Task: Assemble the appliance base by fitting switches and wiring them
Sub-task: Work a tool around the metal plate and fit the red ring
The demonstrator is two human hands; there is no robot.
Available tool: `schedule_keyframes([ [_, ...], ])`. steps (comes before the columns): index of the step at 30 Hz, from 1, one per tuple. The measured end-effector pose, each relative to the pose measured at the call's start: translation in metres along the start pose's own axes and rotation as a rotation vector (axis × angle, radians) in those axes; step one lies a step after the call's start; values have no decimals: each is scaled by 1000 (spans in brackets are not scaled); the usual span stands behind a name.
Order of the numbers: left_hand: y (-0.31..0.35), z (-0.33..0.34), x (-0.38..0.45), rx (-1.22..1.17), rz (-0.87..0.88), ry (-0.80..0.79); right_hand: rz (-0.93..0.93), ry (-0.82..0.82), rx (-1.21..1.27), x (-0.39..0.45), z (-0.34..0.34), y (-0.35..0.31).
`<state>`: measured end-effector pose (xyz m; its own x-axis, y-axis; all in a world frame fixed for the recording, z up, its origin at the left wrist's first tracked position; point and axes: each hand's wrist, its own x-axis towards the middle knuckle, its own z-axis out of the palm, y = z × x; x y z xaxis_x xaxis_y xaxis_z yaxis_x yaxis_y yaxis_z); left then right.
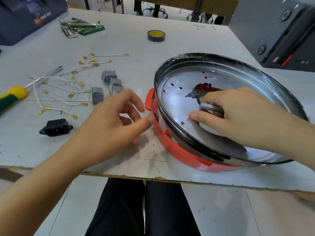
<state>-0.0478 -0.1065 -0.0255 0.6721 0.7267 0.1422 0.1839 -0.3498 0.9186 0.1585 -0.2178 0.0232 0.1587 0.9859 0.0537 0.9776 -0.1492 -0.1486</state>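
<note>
- A roll of dark tape is lying far on the table.
- Green-cased hex keys are resting far left.
- A dark grey box is standing far right.
- A blue bag is sitting far left.

Bright, even light from overhead fills the scene. The white bench is lit flatly, and soft, short shadows fall beneath the left hand. The metal plate carries pale glare. Wide-angle distortion curves the bench edges. The left hand's fingers are motion-blurred, and the far background looks soft.
</note>
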Motion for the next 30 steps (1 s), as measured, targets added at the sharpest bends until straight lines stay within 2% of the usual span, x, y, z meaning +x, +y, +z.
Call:
schedule_keyframes([
  [5, -3, -4, -22, 354, 487, -147, -18, -11, 12, -4, 2, -9],
  [11, -11, -7, -27, 661, 660, -185, -13, -21, 2, -4, 2, -13],
  [20, -9, -6, -19, 789, 682, -200, -16, -18, 19, 2, -1, -8],
  [26, -11, -8, -14, 761, 674, -238, -29, -40, 7, 2, -3, -7],
  [30, -15, -3, -15, 639, 657, -211, -21, -49, 14, 1, -3, -6],
])
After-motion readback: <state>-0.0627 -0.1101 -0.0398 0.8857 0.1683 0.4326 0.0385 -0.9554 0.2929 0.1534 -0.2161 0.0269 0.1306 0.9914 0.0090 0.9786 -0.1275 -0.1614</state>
